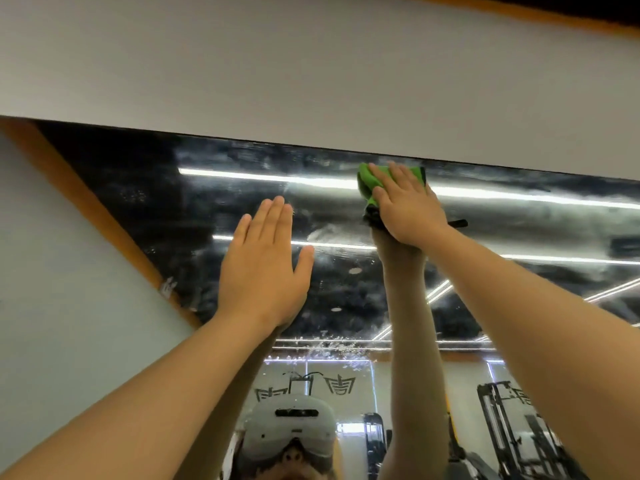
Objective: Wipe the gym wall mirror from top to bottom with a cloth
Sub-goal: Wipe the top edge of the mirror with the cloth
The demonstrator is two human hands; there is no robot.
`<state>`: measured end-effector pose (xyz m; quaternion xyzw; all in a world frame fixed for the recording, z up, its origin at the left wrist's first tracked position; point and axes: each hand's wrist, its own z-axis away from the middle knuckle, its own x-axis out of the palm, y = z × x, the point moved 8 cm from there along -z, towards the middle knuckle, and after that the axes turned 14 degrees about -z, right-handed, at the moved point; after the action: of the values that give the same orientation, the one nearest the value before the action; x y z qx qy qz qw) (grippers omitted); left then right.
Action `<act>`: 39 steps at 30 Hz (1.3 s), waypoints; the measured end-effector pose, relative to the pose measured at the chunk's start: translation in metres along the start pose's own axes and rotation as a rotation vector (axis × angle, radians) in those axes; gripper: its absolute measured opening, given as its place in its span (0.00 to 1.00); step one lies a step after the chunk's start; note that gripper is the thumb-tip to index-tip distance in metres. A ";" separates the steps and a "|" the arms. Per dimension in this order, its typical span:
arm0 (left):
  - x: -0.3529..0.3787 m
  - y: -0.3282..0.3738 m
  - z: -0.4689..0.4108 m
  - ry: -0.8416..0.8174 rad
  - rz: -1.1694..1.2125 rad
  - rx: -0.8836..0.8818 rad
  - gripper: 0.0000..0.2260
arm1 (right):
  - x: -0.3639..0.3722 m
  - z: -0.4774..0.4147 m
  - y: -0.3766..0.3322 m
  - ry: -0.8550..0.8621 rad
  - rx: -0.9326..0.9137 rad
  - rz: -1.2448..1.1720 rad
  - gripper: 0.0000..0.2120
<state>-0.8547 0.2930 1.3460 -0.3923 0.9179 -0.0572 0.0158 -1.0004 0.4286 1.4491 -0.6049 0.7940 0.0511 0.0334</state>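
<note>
Overhead, the person's right grip (405, 206), a bare hand, lies flat on a green cloth (367, 181) and presses it against the mirror (519, 230), just under the glass's top edge. Its fingers are straight and slightly spread over the cloth rather than curled round it. The thumb points down and to the left, and green folds show past the fingertips and beside the thumb. Something dark sits under the heel of this hand, but I cannot tell whether it is part of the cloth or a reflection. The left grip (265, 265) is also open and holds nothing, with fingers together and pointing up and the thumb held out to the side. It is lower than the cloth and to its left, palm toward the glass; whether it touches the surface cannot be told for sure. Both forearms are bare and reach up from the bottom corners. The upper glass looks cloudy and streaked, with droplets lower down between the arms. A pale wall (311, 81) runs above the mirror and an orange band (104, 216) borders its left side. Reflected in the glass are long light strips (242, 174), a white headset (291, 431) on the person's head and a black gym machine (512, 427).
</note>
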 end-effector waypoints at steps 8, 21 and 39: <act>-0.001 -0.001 0.000 0.029 -0.002 -0.006 0.31 | -0.002 0.003 0.000 0.013 0.028 0.012 0.24; -0.036 -0.081 -0.016 0.045 0.104 0.123 0.27 | 0.010 -0.011 -0.027 0.007 0.239 -0.005 0.26; -0.006 -0.118 -0.022 0.065 0.027 0.130 0.30 | 0.064 -0.062 -0.140 -0.007 -0.036 -0.020 0.24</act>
<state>-0.7671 0.2182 1.3819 -0.3761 0.9174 -0.1294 0.0123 -0.8819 0.3230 1.4980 -0.6130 0.7868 0.0670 0.0256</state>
